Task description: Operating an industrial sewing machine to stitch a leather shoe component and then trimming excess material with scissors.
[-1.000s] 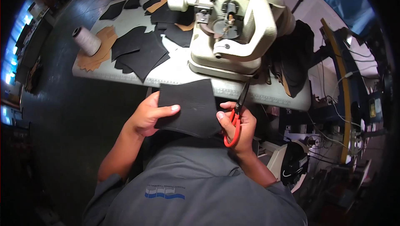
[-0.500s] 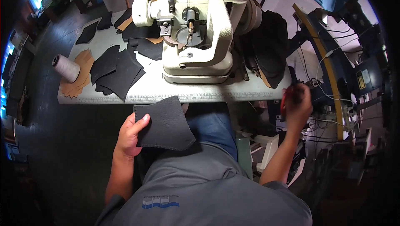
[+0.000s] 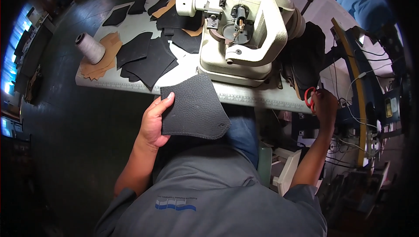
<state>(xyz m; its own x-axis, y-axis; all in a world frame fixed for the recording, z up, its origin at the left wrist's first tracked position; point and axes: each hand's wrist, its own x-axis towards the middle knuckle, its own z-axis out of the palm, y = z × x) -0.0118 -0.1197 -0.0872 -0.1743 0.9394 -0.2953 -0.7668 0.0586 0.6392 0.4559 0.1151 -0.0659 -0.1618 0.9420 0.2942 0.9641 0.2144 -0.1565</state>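
My left hand [image 3: 156, 121] pinches the left edge of a black leather piece [image 3: 194, 110], thumb on top and fingers beneath. Its grained face is turned up, with stitching along the left and lower edges. The piece is in front of the table's near edge, above my lap. Over at the right corner of the table, my right hand [image 3: 325, 105] is closed on red-handled scissors [image 3: 310, 98]; their blades are hidden. A cream sewing machine [image 3: 238, 62] stands on the table [image 3: 248, 98] between and beyond my hands.
Several black pieces [image 3: 148, 64] lie left of the machine. A white thread cone [image 3: 90, 49] stands on tan pieces [image 3: 109, 55] at the far left. Dark material [image 3: 305, 53] is piled right of the machine. Cables and a yellow-edged frame [image 3: 355, 93] are further right.
My right hand has moved with the scissors to the table's right corner. The black leather piece is now turned with its grained face more plainly up. The whole view has shifted and tilted.
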